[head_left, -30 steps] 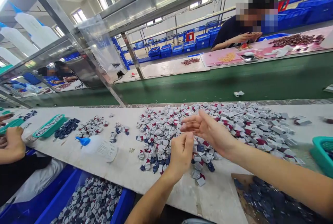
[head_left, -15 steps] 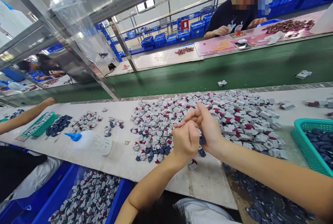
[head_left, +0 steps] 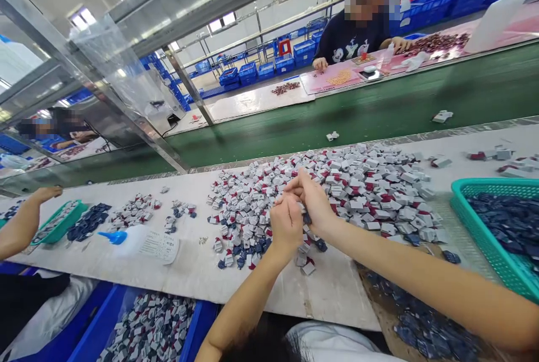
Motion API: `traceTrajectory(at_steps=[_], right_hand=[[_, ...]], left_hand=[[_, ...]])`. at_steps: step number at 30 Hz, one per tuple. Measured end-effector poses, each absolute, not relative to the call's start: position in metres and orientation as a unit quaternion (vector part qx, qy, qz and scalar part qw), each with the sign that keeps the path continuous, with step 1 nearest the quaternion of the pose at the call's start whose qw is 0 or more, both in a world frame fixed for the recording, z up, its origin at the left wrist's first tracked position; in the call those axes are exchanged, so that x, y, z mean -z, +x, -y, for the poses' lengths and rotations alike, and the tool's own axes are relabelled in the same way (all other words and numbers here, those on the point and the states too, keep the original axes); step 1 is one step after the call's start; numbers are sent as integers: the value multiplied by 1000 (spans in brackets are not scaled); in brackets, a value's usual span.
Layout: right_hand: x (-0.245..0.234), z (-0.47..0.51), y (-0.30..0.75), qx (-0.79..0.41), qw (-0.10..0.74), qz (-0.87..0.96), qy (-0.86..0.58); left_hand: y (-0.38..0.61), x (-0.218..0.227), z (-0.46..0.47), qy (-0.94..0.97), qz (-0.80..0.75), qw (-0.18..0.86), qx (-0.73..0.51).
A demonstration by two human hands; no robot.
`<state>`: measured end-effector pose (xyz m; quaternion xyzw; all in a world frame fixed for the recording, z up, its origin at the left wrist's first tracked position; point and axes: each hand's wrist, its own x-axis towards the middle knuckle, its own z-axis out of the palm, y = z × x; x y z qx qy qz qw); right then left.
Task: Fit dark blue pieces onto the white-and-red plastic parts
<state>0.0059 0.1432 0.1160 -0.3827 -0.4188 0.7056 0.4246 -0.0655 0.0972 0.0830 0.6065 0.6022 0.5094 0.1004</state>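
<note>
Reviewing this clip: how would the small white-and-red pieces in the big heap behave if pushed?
The small white-and-red pieces probably are light, judging by how loosely they lie piled on the white bench. Their boxy, flat-sided shapes suggest sliding rather than rolling, and their crisp corners suggest they are stiff, not floppy.

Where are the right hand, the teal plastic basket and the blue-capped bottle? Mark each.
right hand (head_left: pixel 311 202): head view, back of hand
teal plastic basket (head_left: pixel 497 182): head view, top rim
blue-capped bottle (head_left: pixel 115 237): head view, blue cap
</note>
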Motion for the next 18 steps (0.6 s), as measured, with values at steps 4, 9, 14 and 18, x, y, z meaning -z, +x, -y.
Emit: traceTrajectory(at_steps=[4, 9, 14, 18], right_hand=[[-125, -152, 43, -696, 330, 515, -376], [-140, -141, 89, -687, 163, 637, -309], [-147, -124, 92, -637, 152, 699, -287], [-143, -123, 89, -621, 170, 713, -277]], left_hand=[[-74, -104, -74, 579, -603, 269, -478], [-80, -128, -59, 530, -595, 386, -465], [-73, -131, -58, 517, -575, 422, -473], [-75, -127, -56, 528, -576, 412, -469]])
